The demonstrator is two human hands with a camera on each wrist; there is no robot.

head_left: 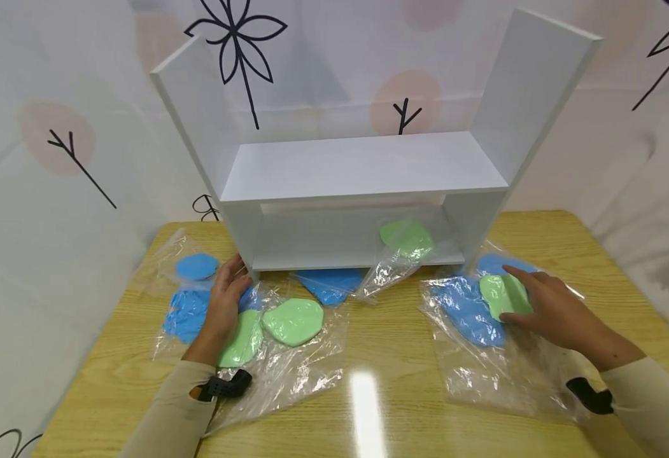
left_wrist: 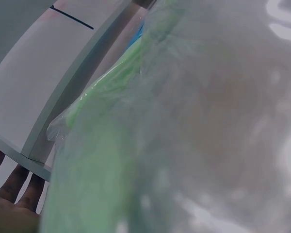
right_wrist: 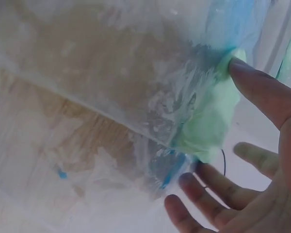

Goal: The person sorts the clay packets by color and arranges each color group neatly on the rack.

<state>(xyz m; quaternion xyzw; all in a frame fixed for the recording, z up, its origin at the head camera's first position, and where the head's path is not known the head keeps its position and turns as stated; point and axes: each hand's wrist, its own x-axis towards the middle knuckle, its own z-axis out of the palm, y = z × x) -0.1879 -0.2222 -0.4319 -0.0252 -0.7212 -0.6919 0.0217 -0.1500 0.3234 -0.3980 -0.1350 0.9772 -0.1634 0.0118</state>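
In the head view my right hand (head_left: pixel 557 312) spans a flat, clay-like green piece (head_left: pixel 503 296) in clear plastic, thumb at its near edge and forefinger at its far edge. The green piece (right_wrist: pixel 213 116) is creased between thumb and forefinger in the right wrist view, while the other fingers (right_wrist: pixel 203 199) stand spread below. Beneath it lies a clear bag with a flat blue piece (head_left: pixel 471 312). My left hand (head_left: pixel 225 299) rests against the outer left side of a white shelf unit (head_left: pixel 363 168), its fingers (left_wrist: pixel 12 184) behind the panel edge in the left wrist view.
Bagged blue pieces (head_left: pixel 197 267) and green pieces (head_left: pixel 294 321) lie on the wooden table (head_left: pixel 391 375) around the left forearm. Another bagged green piece (head_left: pixel 405 238) hangs over the shelf's lower front edge. A blue piece (head_left: pixel 331 284) lies before the shelf. Patterned cloth (head_left: pixel 334 63) stands behind.
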